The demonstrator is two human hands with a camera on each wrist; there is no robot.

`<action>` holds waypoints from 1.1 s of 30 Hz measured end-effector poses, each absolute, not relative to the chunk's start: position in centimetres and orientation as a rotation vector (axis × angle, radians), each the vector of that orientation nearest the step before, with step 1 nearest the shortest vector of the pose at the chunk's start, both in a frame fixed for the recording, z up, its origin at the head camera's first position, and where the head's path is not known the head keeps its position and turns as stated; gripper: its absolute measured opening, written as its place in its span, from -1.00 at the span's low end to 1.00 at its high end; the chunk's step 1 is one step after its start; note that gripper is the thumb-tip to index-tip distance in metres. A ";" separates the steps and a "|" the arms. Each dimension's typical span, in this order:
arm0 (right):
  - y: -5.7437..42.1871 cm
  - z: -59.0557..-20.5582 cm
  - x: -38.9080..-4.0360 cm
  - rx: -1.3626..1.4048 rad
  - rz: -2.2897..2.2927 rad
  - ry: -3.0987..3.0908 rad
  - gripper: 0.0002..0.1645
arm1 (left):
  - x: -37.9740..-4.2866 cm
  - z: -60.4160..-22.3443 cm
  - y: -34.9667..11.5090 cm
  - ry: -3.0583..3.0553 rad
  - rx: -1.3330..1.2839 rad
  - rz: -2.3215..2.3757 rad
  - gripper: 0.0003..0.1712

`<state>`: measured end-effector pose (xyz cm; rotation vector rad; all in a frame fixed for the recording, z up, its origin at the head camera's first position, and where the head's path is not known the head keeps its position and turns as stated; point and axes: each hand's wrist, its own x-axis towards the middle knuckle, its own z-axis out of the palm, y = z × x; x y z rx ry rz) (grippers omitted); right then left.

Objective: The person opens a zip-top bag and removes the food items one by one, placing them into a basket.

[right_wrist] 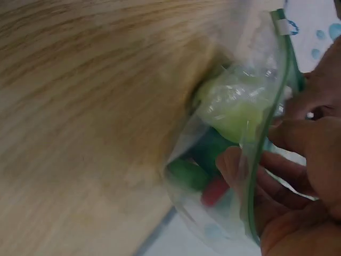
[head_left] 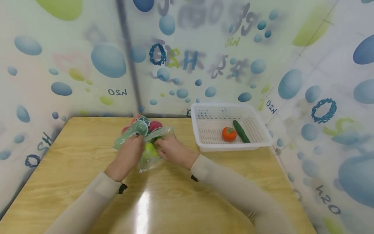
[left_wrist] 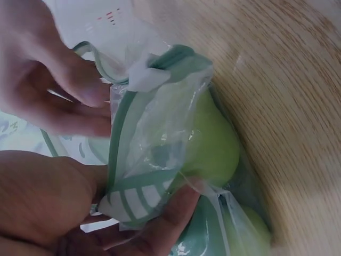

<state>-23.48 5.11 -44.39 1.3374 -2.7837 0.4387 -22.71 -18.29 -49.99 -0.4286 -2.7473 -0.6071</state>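
Both hands are at a clear zip bag with green printing and a green zip edge. Inside it lies a yellow-green, pear-like fruit, with other green and red pieces beside it. My left hand grips the bag by its printed side, one finger lying along the plastic in the left wrist view. My right hand holds the opposite part of the bag's mouth, its fingers curled over the zip edge. Red round produce shows just beyond the hands, partly covered by green-printed plastic.
A white perforated basket stands at the back right of the wooden table. It holds an orange-red tomato or persimmon-like fruit and a cucumber. Walls with blue and green bubble prints rise behind the table and at the right.
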 end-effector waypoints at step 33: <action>2.0 -46.9 -24.2 1.182 0.556 -2.961 0.18 | -24.4 -52.1 -19.3 -2.831 -0.389 -0.639 -0.68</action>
